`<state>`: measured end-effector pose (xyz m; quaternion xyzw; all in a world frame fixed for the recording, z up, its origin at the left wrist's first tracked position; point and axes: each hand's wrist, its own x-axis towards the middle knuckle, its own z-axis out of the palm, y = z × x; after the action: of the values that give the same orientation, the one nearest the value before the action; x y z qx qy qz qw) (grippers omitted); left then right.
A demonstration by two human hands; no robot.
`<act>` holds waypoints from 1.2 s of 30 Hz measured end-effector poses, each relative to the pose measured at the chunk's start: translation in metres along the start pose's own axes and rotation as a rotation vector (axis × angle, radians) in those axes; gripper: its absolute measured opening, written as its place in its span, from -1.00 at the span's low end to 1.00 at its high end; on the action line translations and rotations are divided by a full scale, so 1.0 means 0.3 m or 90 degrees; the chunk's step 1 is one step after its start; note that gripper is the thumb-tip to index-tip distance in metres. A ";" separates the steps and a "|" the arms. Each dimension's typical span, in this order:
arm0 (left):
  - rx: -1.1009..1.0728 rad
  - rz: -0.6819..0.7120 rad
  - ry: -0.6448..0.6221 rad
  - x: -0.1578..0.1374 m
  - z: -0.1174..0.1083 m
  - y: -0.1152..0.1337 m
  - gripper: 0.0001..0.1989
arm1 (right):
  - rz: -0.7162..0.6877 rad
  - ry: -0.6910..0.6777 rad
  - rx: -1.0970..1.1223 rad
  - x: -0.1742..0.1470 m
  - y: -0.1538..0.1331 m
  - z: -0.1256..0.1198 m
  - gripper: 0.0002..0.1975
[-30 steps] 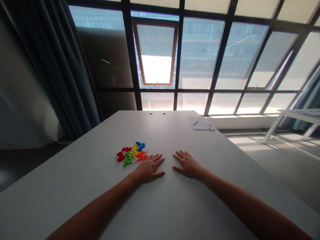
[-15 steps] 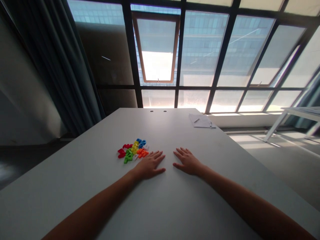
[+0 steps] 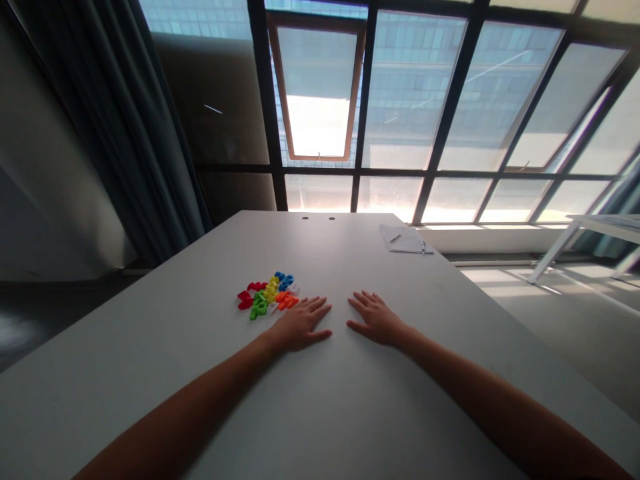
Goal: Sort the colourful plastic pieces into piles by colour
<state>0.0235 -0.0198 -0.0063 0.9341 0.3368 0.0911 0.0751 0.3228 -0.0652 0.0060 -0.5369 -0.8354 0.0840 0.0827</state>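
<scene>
My left hand (image 3: 300, 325) lies flat on the white table (image 3: 320, 413), palm down with fingers spread. Just beyond and to the left of it is a loose cluster of small plastic letter-like pieces: red (image 3: 245, 300), green (image 3: 259, 306), yellow (image 3: 271, 291), blue (image 3: 285, 281), orange (image 3: 287, 300) and white. The fingers are close to the orange ones; whether they touch, I cannot tell. Across a narrow gap, my right hand (image 3: 375, 319) also rests palm down, fingers apart, with nothing in it.
Papers (image 3: 403, 239) with pens on them lie near the table's far right corner. Two round holes (image 3: 319, 218) sit near the far edge. A dark curtain (image 3: 115, 120) hangs at left, windows stand beyond, and another white table (image 3: 600, 227) is at right.
The whole view has shifted slightly as the head tilted; the table things appear a little higher. Both hands and the coloured pieces keep their places on the table.
</scene>
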 end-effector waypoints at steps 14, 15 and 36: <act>0.011 -0.031 -0.046 -0.025 -0.020 0.057 -0.07 | 0.027 -0.019 -0.024 -0.035 -0.043 -0.012 -0.16; 0.011 -0.032 -0.046 -0.027 -0.020 0.061 -0.06 | 0.029 -0.015 -0.027 -0.040 -0.046 -0.012 -0.16; 0.015 -0.027 -0.037 -0.041 -0.016 0.088 -0.06 | 0.016 0.019 -0.029 -0.057 -0.052 0.006 -0.21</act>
<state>0.0295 -0.0474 0.0022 0.9300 0.3550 0.0581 0.0758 0.3155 -0.0872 0.0069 -0.5501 -0.8290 0.0580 0.0819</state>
